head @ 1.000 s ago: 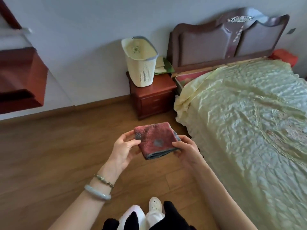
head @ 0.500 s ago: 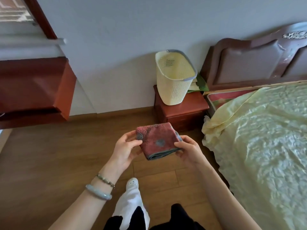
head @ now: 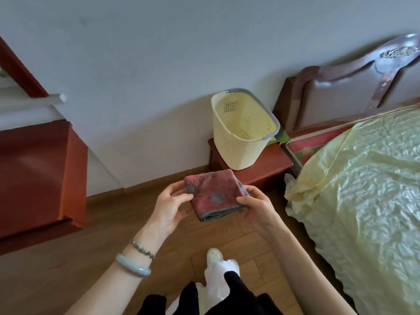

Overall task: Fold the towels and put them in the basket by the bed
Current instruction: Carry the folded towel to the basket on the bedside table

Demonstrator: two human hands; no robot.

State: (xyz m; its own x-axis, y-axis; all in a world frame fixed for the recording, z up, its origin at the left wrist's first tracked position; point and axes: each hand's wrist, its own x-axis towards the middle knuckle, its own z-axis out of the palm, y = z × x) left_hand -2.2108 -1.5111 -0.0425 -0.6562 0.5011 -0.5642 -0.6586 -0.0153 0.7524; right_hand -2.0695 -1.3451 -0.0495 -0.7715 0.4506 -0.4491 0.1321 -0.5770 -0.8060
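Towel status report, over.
Folded red towel gripped by left hand and right hand, opposite edges. Ahead, basket standing on nightstand, nothing visible inside. Nothing between towel and basket.

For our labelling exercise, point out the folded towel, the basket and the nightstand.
folded towel (head: 214, 194), head view, middle of its red top face.
basket (head: 238, 153), head view, front perforated wall.
nightstand (head: 275, 159), head view, bare top beside basket.

Towel (head: 216, 192): you cannot see its underside.
Bed (head: 363, 189): the right edge cuts it off.
Green thing (head: 280, 135) behind basket (head: 241, 133): mostly hidden.
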